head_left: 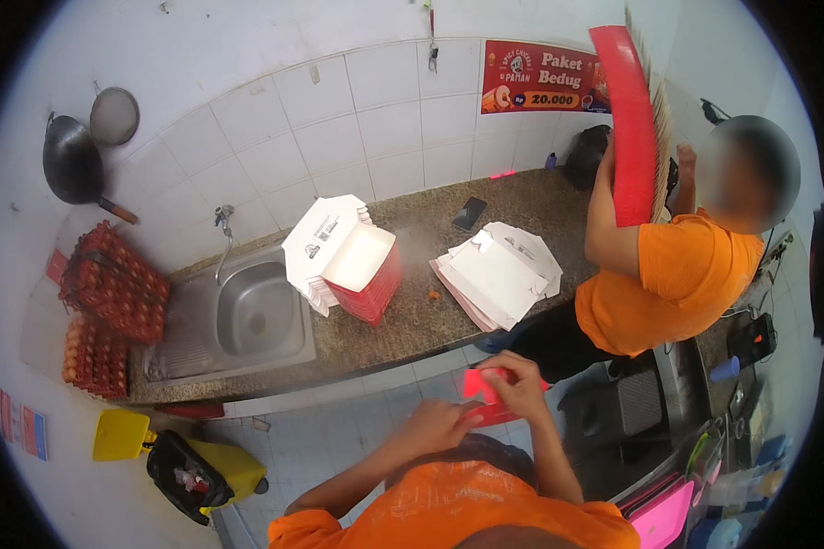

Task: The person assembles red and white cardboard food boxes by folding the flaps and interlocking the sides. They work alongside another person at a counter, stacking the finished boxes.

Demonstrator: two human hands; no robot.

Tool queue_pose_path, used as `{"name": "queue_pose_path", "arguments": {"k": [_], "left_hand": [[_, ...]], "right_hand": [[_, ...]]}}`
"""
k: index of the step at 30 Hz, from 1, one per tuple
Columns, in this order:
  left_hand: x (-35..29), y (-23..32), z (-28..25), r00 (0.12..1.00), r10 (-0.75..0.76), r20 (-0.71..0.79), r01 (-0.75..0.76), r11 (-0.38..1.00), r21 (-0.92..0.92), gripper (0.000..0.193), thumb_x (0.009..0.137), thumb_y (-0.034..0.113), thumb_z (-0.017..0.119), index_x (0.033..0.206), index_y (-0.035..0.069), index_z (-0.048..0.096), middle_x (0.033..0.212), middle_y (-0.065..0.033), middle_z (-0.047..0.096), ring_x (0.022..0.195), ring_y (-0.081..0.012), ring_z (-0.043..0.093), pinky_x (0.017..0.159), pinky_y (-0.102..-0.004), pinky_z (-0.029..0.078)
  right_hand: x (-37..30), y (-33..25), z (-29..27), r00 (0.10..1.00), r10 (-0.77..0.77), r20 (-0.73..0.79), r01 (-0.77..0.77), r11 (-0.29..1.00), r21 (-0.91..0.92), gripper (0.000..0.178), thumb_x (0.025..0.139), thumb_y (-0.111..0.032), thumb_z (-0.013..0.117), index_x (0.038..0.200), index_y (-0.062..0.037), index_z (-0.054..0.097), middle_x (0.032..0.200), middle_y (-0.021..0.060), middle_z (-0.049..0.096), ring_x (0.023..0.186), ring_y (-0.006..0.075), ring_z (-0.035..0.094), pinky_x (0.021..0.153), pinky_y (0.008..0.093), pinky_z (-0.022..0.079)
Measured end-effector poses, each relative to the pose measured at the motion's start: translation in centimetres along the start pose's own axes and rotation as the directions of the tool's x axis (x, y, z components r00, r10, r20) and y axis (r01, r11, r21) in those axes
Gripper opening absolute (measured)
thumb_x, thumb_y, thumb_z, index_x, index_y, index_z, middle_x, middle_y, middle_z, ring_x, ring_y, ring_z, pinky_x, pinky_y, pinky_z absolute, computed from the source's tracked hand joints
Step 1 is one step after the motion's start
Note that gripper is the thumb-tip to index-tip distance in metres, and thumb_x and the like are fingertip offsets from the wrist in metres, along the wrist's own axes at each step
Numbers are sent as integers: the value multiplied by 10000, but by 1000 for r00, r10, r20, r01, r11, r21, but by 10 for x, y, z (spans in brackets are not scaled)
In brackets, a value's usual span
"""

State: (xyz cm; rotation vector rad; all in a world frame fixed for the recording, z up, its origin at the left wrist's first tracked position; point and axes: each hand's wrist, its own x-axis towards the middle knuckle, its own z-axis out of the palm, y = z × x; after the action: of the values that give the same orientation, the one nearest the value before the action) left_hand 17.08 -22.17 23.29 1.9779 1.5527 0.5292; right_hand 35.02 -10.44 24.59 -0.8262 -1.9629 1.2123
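Note:
In front of my body, a red cardboard box piece [495, 414] is held between both hands, partly folded. My left hand [437, 425] grips its left edge with the fingertips. My right hand [518, 388] is closed on its upper right side, with fingers bent over a flap. Ahead on the counter, a pile of flat white-and-red carton sheets [496, 279] lies fanned out. Left of it stands a stack of nested red boxes [375, 284], open and white inside, with lid flaps [319, 245] spreading to the left.
At right, a co-worker in an orange shirt [677, 284] holds a tall stack of red sheets [634, 128]. A phone [470, 214] lies on the speckled counter [412, 343]. A sink [264, 306], egg trays [119, 279] and a yellow bin [232, 471] are at left.

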Motion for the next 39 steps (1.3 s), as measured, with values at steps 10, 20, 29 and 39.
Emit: {"name": "queue_pose_path", "arguments": {"k": [10, 20, 29, 39], "left_hand": [[15, -52, 34, 887, -161, 433, 461, 286, -840, 418, 973, 462, 673, 1214, 120, 692, 1013, -17, 704, 945, -124, 633, 775, -332, 507], [21, -54, 61, 815, -33, 579, 580, 73, -812, 300, 1012, 292, 632, 1209, 67, 663, 1054, -43, 706, 884, -141, 677, 799, -315, 549], [26, -38, 59, 843, -74, 532, 535, 25, -844, 310, 1044, 280, 578, 1186, 16, 656, 1063, -67, 713, 944, -169, 695, 875, -334, 554], [43, -30, 48, 957, 42, 288, 220, 541, -811, 250, 1021, 223, 639, 1131, 3, 688, 1032, -51, 726, 918, -104, 672, 816, -277, 539]], "right_hand": [[-4, 3, -9, 891, -151, -428, 249, 951, 181, 86, 883, -63, 753, 900, 16, 722, 840, 47, 635, 771, 112, 559, 685, 251, 424], [-4, 2, -40, 836, 36, 548, -30, 999, -20, 237, 826, -161, 804, 1042, -66, 784, 902, 98, 707, 823, 226, 665, 749, 329, 510], [-26, 5, -40, 983, 144, 113, -111, 960, -259, 235, 830, -87, 749, 1063, -56, 746, 1026, 110, 678, 909, 259, 658, 811, 340, 519], [-26, 6, 7, 948, -198, -250, 150, 969, -198, 217, 895, -70, 684, 1106, -35, 714, 1044, 132, 617, 1027, 272, 594, 904, 354, 472]]}}
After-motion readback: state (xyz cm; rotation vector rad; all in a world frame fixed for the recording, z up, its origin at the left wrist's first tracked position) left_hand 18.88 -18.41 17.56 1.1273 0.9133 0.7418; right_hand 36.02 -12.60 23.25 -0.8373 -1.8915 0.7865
